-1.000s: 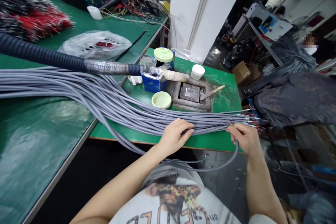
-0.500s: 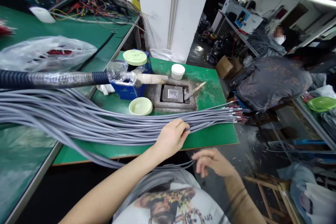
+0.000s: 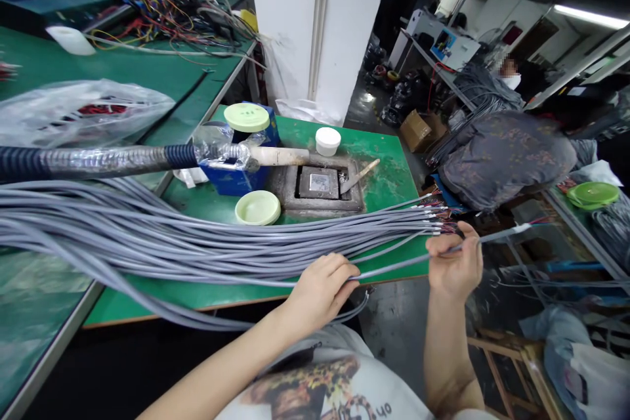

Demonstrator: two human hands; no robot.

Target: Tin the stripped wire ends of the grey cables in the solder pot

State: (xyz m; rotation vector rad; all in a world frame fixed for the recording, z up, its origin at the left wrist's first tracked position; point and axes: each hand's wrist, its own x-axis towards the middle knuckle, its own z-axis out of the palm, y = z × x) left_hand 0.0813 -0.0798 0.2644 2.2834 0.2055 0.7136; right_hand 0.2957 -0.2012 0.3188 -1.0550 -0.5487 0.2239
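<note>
A single grey cable (image 3: 394,267) runs through both of my hands along the bench's front edge. My left hand (image 3: 325,282) pinches it between thumb and fingers, beside the bundle. Farther right, my right hand (image 3: 455,259) is closed round the same cable near its end. Beyond that hand the cable's white-banded tip (image 3: 522,228) sticks out, with thin coloured wires showing. Behind my hands lies a thick bundle of grey cables (image 3: 221,236), its stripped ends (image 3: 438,210) gathered at the right. A few more cables hang below the bench edge in front of my shirt.
A solder pot (image 3: 319,184) with a stick across it is set in the green bench (image 3: 388,177). Around it are a white tub (image 3: 327,141), a pale green lid (image 3: 257,208), a blue box (image 3: 231,177) and a ribbed hose (image 3: 108,161). A person bends over at the right.
My right hand let go of one cable, dipped below the bench edge, and now grips a cable farther right. My left hand has gone from resting on the bundle to pinching that cable.
</note>
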